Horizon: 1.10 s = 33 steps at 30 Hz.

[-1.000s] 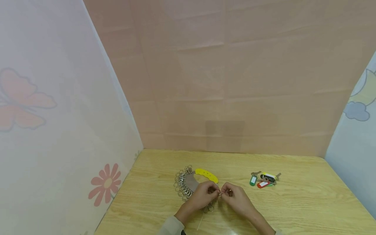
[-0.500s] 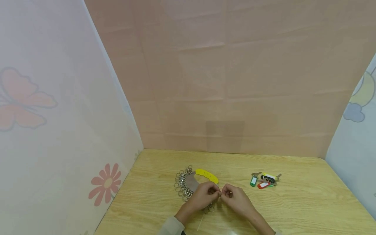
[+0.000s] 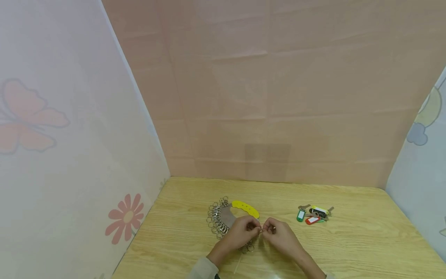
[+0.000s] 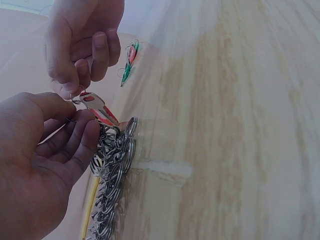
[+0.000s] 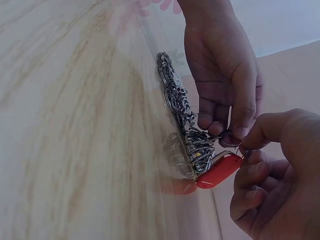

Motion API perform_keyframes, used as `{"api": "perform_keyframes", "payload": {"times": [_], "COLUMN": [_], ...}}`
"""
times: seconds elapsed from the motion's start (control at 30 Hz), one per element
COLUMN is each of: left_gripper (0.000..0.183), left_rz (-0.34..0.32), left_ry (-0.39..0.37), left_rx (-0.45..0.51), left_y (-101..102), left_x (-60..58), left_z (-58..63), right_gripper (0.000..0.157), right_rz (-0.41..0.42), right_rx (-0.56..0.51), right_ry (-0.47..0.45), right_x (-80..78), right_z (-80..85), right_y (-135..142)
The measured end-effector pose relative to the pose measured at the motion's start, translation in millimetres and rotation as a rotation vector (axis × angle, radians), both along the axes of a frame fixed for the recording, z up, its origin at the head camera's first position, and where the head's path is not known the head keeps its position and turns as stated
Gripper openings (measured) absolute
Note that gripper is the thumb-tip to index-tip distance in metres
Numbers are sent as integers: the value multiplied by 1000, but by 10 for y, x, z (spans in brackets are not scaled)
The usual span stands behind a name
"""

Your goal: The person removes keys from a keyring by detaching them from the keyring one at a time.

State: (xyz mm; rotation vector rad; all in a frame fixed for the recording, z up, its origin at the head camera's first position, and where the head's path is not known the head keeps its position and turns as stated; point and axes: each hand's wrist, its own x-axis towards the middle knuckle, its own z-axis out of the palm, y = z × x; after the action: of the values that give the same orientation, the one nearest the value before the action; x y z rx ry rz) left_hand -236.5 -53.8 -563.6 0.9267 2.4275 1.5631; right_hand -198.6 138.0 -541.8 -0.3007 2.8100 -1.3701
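In the head view my left hand (image 3: 242, 231) and right hand (image 3: 283, 237) meet fingertip to fingertip at the near end of a fan-shaped key holder. This holder has a grey-brown plate (image 3: 227, 217), a yellow handle (image 3: 245, 208) and a fringe of metal clips and rings (image 3: 215, 219). The left thumb and fingers pinch a metal key ring (image 5: 230, 140) at the holder's end. Between its thumb and forefinger the right hand pinches the small ring (image 5: 245, 152) of a red key tag (image 5: 219, 171). That tag hangs just below the fingertips, its white label (image 4: 92, 102) showing in the left wrist view.
On the wooden table (image 3: 366, 240), to the right, lies a group of tagged keys: a green tag (image 3: 301, 215), a red tag (image 3: 313, 220), and black and yellow ones (image 3: 318, 210). A pinkish-brown sheet (image 3: 223, 116) rises behind; printed white panels (image 3: 69, 193) flank the table.
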Motion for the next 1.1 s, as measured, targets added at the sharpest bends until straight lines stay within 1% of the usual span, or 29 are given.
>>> {"api": "perform_keyframes", "payload": {"times": [0.23,0.5,0.67,0.83,1.1], "left_gripper": [11,14,13,12,9], "left_rz": [-6,0,2,-2,-15], "left_ry": [9,5,8,15,-13], "left_rx": [12,-4,-3,-2,3], "left_y": [-10,-5,-7,-9,-17], "left_x": [-9,7,14,12,27], "left_z": [-19,9,9,-5,2], "right_gripper": [8,9,9,8,9], "right_rz": [9,23,26,23,30], "right_rx": [-16,-19,-16,2,44], "right_ry": [4,14,17,6,2], "right_x": [9,26,35,42,35], "right_z": [19,52,59,58,24], "right_y": [2,4,3,-9,-21]}}
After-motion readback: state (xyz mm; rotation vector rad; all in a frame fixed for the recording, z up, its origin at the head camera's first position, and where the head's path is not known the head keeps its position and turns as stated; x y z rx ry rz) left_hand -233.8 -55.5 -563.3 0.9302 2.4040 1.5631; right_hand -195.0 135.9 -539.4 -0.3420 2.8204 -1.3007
